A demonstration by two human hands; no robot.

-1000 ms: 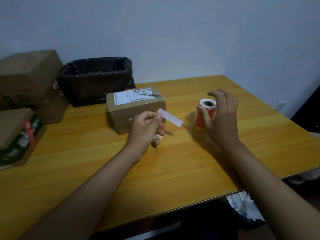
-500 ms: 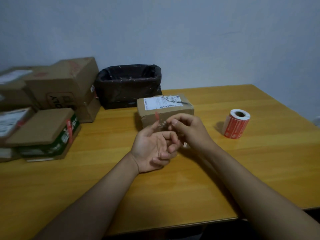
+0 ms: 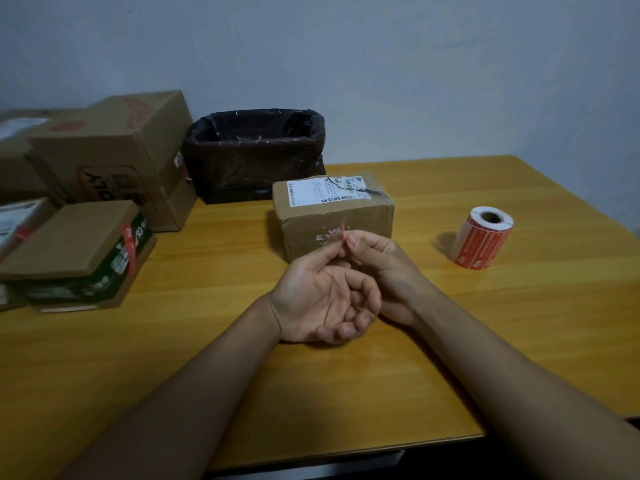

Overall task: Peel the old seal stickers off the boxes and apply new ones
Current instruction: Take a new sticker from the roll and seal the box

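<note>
Both hands meet just in front of the box [image 3: 332, 216]. The left hand [image 3: 322, 299], palm up with fingers curled, and the right hand [image 3: 384, 268] together pinch a red sticker [image 3: 343, 233] at the fingertips. Separate sticker from backing slowly, touching only its edge, then lay it across the box seam. The roll [image 3: 483, 237] stands well apart on the table [image 3: 519, 323]

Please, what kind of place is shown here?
Probably a small parcel-packing corner: brown cardboard boxes stacked on a wooden table against a bare wall, a red sticker roll, and a bin lined with a black plastic bag.
</note>
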